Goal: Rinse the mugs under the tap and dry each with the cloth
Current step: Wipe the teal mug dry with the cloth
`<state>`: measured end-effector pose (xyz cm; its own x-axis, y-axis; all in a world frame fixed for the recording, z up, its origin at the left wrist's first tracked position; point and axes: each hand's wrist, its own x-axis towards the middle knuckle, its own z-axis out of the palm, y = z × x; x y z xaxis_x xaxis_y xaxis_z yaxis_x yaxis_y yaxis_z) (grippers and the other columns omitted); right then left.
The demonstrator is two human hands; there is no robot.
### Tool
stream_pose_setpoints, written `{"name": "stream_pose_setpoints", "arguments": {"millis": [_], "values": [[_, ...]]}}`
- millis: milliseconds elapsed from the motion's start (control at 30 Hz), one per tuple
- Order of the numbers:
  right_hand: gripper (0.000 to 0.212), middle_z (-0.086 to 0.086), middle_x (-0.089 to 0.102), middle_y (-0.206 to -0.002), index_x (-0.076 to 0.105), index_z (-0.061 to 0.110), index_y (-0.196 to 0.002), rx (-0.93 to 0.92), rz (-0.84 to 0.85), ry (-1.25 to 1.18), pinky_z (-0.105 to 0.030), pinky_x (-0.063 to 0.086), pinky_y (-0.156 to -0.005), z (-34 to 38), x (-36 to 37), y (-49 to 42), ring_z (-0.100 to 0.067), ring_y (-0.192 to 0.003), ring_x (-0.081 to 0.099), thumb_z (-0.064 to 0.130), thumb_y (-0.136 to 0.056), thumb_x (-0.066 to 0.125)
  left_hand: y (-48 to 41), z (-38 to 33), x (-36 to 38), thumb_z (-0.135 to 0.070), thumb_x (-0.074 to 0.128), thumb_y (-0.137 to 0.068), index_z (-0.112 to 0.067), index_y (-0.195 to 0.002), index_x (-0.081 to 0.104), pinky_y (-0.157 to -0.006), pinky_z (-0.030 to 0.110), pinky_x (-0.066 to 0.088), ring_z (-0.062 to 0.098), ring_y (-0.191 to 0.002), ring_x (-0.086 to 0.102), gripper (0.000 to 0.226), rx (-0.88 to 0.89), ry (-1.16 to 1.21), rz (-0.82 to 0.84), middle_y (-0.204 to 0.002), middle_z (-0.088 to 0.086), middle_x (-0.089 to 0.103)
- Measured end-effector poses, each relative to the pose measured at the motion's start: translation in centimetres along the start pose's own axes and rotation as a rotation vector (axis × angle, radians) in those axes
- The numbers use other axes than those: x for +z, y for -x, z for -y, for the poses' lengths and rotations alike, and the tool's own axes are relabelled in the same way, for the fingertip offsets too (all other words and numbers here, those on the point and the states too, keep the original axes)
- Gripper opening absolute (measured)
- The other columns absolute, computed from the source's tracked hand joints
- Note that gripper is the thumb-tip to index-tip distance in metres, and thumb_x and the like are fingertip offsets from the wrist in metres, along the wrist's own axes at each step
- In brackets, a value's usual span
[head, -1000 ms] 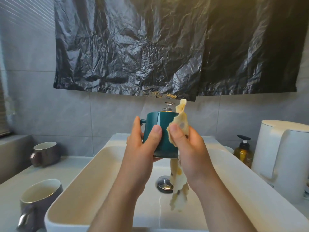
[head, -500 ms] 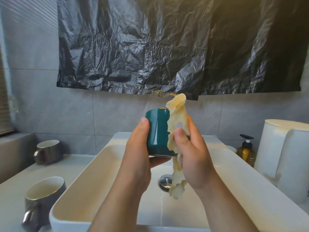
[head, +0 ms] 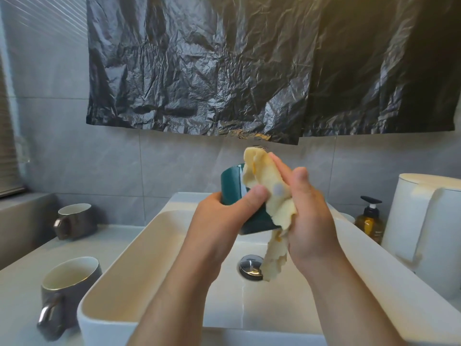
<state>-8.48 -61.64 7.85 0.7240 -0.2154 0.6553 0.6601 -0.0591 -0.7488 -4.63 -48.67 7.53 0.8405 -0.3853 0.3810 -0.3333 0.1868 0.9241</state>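
Forearms reach out over the near rim of the white basin (head: pixel 104 293), and I judge the work is kept above the bowl so that any drips fall inside it. On the counter to the left, close to me, stands a grey mug (head: pixel 71 290), upright with its handle towards us; whether it has had its turn I cannot say.

Above the drain (head: pixel 250 267) the left hand (head: pixel 219 218) grips the teal mug (head: pixel 233 188), thumb laid across its near side and fingers wrapped round the far one, out of sight. The mug is lifted clear of the basin and tilted, with its base swung towards the right hand. That tilt seems meant to offer the wall to the cloth.

The right hand (head: pixel 311 221) lies flat along the yellow cloth (head: pixel 270 191), fingers fairly straight and pressing it against the mug's side, thumb standing free. The loose tail hangs below the palm. This looks like drying in hand.

Farther back a second grey mug (head: pixel 74 221) waits on the left counter. On the right are a soap bottle (head: pixel 369 221) and a white jug (head: pixel 429 221). Behind all, black plastic sheeting (head: pixel 249 66) hangs on the tiled wall (head: pixel 74 158).
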Motion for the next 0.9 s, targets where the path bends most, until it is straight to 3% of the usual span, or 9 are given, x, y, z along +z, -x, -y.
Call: {"name": "stream_pose_setpoints", "arguments": {"millis": [100, 200, 300, 400, 467, 567, 733, 800, 900], "values": [[0.03, 0.01, 0.07, -0.125, 0.059, 0.034, -0.129, 0.041, -0.066, -0.052, -0.025, 0.056, -0.093, 0.2, -0.1, 0.2, -0.006, -0.113, 0.067, 0.028, -0.102, 0.048, -0.3, 0.4, -0.2, -0.06, 0.078, -0.052, -0.015, -0.1, 0.072, -0.063, 0.01, 0.05, 0.004, -0.077, 0.072, 0.066, 0.066, 0.062, 0.01, -0.086, -0.005, 0.078], [0.014, 0.008, 0.07, -0.102, 0.061, 0.03, -0.111, -0.012, -0.165, 0.084, -0.03, 0.053, -0.078, -0.2, 0.3, 0.2, -0.009, -0.093, 0.065, 0.031, -0.101, 0.051, -0.7, 0.6, -0.4, -0.058, 0.077, -0.051, -0.011, -0.115, 0.07, -0.074, 0.028, 0.06, 0.022, -0.094, 0.076, 0.079, 0.044, 0.185, 0.001, -0.104, 0.007, 0.079], [0.024, 0.009, 0.068, -0.078, 0.065, 0.027, -0.097, -0.092, -0.17, 0.12, -0.027, 0.05, -0.066, -0.6, 0.9, 0.2, -0.007, -0.073, 0.061, 0.039, -0.094, 0.044, -0.7, 0.6, -0.4, -0.058, 0.075, -0.057, -0.007, -0.116, 0.07, -0.077, 0.034, 0.06, 0.026, -0.096, 0.074, 0.079, 0.018, 0.276, 0.014, -0.109, 0.012, 0.077], [0.032, 0.007, 0.073, -0.104, 0.067, 0.03, -0.111, -0.098, -0.118, 0.191, -0.038, 0.054, -0.09, -1.0, 1.4, 0.1, -0.011, -0.101, 0.068, 0.048, -0.092, 0.049, -0.7, 0.6, -0.2, -0.059, 0.078, -0.063, -0.01, -0.113, 0.074, -0.085, 0.045, 0.057, 0.03, -0.1, 0.072, 0.07, -0.054, 0.386, -0.007, -0.112, 0.018, 0.075], [0.04, 0.003, 0.069, -0.115, 0.064, 0.034, -0.119, -0.084, -0.076, 0.275, -0.05, 0.05, -0.098, -1.4, 1.7, 0.0, -0.018, -0.113, 0.064, 0.056, -0.089, 0.049, -0.8, 0.6, 0.1, -0.061, 0.079, -0.062, -0.008, -0.121, 0.07, -0.092, 0.055, 0.054, 0.039, -0.11, 0.07, 0.08, -0.098, 0.416, -0.072, -0.122, 0.023, 0.071], [0.038, 0.001, 0.068, -0.114, 0.065, 0.034, -0.118, -0.07, -0.083, 0.33, -0.049, 0.05, -0.098, -1.5, 1.8, -0.1, -0.018, -0.112, 0.063, 0.053, -0.094, 0.043, -0.7, 0.5, 0.4, -0.065, 0.081, -0.062, -0.011, -0.125, 0.069, -0.096, 0.059, 0.053, 0.038, -0.113, 0.07, 0.084, -0.118, 0.451, -0.146, -0.123, 0.017, 0.072], [0.029, 0.021, 0.07, -0.095, 0.068, 0.038, -0.105, -0.031, -0.201, 0.293, -0.024, 0.053, -0.08, -0.7, 0.7, 0.2, 0.003, -0.092, 0.064, 0.029, -0.107, 0.04, -0.7, 0.4, 0.4, -0.063, 0.063, -0.069, -0.018, -0.107, 0.077, -0.091, 0.051, 0.056, 0.033, -0.093, 0.073, 0.06, -0.202, 0.619, -0.088, -0.111, 0.015, 0.077], [0.03, 0.018, 0.072, -0.098, 0.069, 0.035, -0.108, -0.047, -0.196, 0.262, -0.027, 0.055, -0.083, -0.4, 0.7, 0.3, -0.001, -0.094, 0.066, 0.026, -0.107, 0.041, -0.7, 0.3, 0.2, -0.064, 0.059, -0.075, -0.017, -0.11, 0.076, -0.089, 0.048, 0.055, 0.032, -0.088, 0.072, 0.061, -0.217, 0.686, -0.053, -0.11, 0.015, 0.076], [0.027, 0.011, 0.075, -0.103, 0.07, 0.038, -0.108, -0.059, -0.122, 0.191, -0.036, 0.058, -0.087, -0.3, 1.1, 0.4, -0.009, -0.1, 0.069, 0.035, -0.1, 0.044, -0.6, 0.2, 0.3, -0.07, 0.054, -0.08, -0.02, -0.102, 0.077, -0.085, 0.044, 0.056, 0.025, -0.079, 0.074, 0.06, -0.214, 0.579, -0.035, -0.1, 0.01, 0.078]]}}
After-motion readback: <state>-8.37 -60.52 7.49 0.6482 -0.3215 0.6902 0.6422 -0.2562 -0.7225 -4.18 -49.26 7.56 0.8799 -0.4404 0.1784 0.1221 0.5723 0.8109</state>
